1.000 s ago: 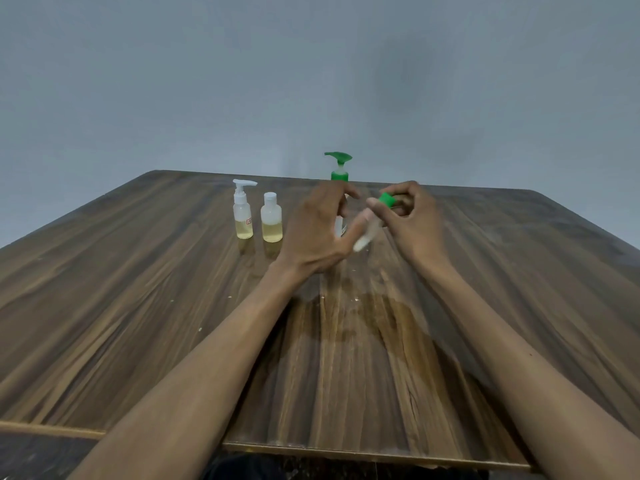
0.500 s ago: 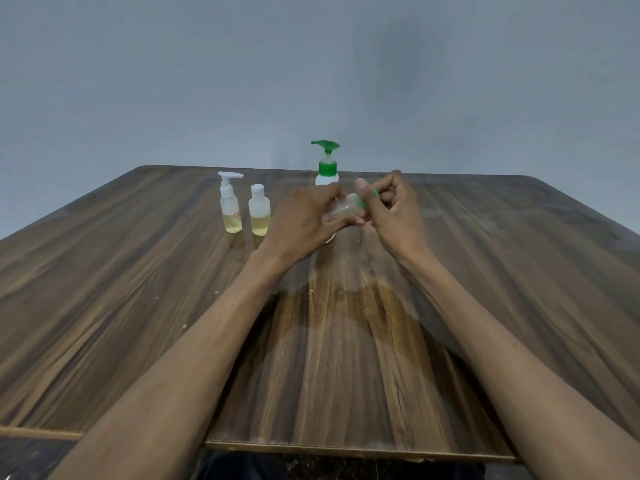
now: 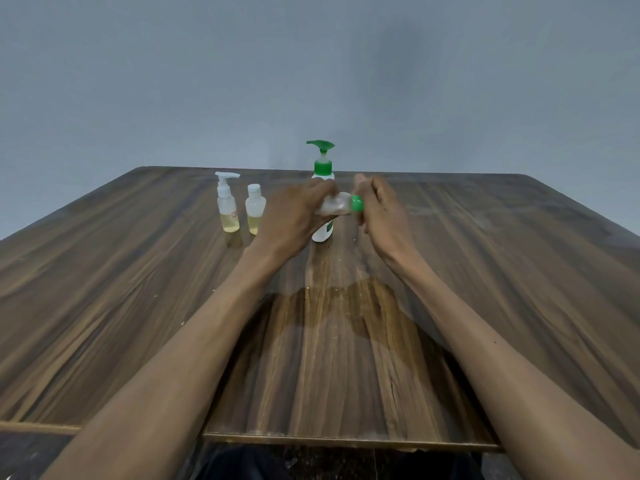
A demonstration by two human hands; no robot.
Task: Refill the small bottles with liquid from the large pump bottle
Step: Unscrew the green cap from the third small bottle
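Observation:
My left hand (image 3: 294, 216) grips a small clear bottle (image 3: 334, 206) that lies almost sideways above the table. Its green cap (image 3: 357, 203) points right, and the fingers of my right hand (image 3: 379, 209) are curled around that cap. Just behind both hands stands the large white pump bottle (image 3: 322, 168) with a green pump head, its lower body partly hidden. Two more small bottles stand to the left: a spray-top bottle (image 3: 227, 206) and a white-capped bottle (image 3: 255, 209), each with yellowish liquid in the bottom.
The wooden table (image 3: 485, 289) stretches wide around the bottles, with its near edge low in the frame. A plain grey wall rises behind it.
The small bottle has tipped from a slant to nearly sideways. My right hand has turned on the green cap, and both hands have stayed in front of the pump bottle.

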